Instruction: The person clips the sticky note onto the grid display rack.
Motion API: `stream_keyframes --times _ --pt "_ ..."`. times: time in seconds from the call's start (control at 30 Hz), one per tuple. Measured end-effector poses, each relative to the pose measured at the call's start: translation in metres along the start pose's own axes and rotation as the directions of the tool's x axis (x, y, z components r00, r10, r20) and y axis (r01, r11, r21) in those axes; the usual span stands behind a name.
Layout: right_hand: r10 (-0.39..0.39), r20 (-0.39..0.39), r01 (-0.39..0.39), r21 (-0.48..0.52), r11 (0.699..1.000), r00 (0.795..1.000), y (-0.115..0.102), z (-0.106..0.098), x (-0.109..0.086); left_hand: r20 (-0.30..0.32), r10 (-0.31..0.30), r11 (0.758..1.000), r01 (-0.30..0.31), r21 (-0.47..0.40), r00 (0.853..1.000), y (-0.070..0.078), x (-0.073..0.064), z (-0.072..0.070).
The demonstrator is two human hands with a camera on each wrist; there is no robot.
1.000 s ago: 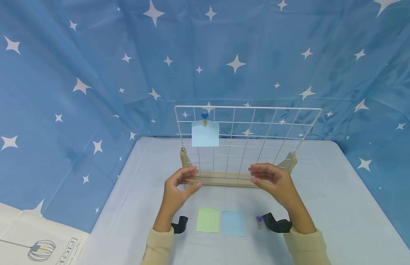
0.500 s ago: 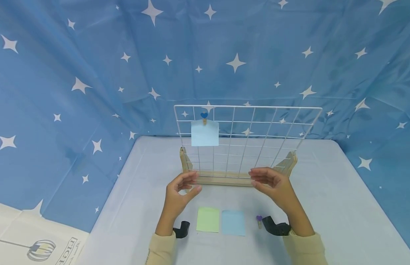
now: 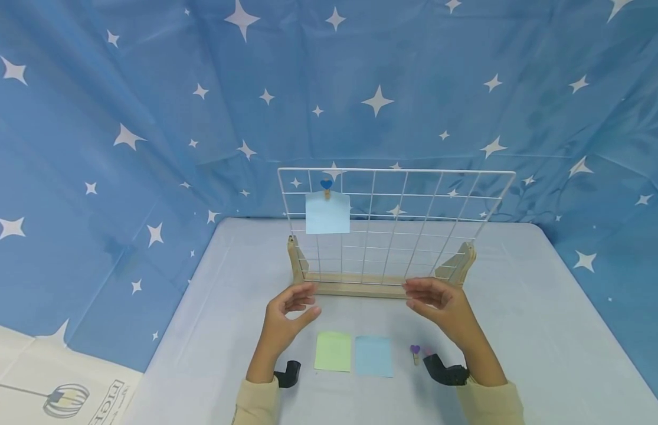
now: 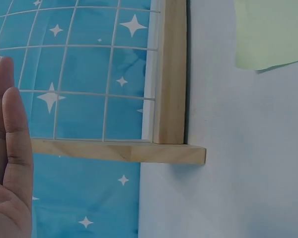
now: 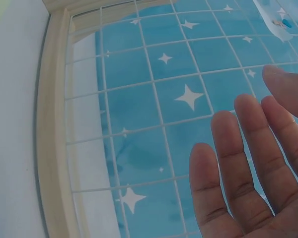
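Observation:
My left hand [image 3: 287, 316] hovers over the table in front of the rack's left side, its fingers loosely bent and holding nothing. On the other side my right hand [image 3: 440, 304] hovers likewise, thumb apart from the fingers, near the rack's right foot. Between and below the hands lie a green sticky note [image 3: 333, 352] and a blue sticky note [image 3: 373, 356], side by side. A small clothespin with a purple heart [image 3: 415, 354] lies right of them. Behind stands a white wire grid [image 3: 398, 215] on a wooden base [image 3: 360, 289]. A blue-heart clothespin [image 3: 326, 188] fastens another blue note [image 3: 327, 213] to it.
A white cloth covers the table [image 3: 212, 330]. Behind it hangs a blue curtain with white stars [image 3: 329, 77]. Black wrist-camera mounts [image 3: 445, 372] sit at both wrists. Something faint and pinkish shows beside the right mount.
Both hands have sunk slightly toward the table, away from the rack. The notes, the clothespins and the rack stay in place.

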State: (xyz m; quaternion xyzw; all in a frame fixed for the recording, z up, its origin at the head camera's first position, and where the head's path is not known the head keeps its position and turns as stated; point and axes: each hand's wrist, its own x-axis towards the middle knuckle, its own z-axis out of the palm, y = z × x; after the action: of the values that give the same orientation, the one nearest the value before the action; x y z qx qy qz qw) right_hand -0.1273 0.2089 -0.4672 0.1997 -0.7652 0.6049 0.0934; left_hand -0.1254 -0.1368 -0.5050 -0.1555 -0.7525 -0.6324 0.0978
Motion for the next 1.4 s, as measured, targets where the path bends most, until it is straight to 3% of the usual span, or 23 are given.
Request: stream_keyframes --times 0.17,1.07,1.4 --pt "0.033 0.002 -0.033 -0.023 0.999 0.999 0.008 -0.001 -0.006 0.016 -0.049 0.999 0.049 -0.006 0.999 -0.005 -0.004 0.001" --pt "0.113 -0.005 -0.113 0.001 0.994 0.994 0.035 -0.005 -0.032 0.044 -0.189 0.982 0.189 -0.004 0.981 -0.026 -0.016 0.007" --pt "0.212 -0.013 -0.212 0.001 0.977 0.977 0.043 -0.006 -0.044 0.046 -0.248 0.968 0.249 -0.018 0.968 -0.034 -0.020 0.011"
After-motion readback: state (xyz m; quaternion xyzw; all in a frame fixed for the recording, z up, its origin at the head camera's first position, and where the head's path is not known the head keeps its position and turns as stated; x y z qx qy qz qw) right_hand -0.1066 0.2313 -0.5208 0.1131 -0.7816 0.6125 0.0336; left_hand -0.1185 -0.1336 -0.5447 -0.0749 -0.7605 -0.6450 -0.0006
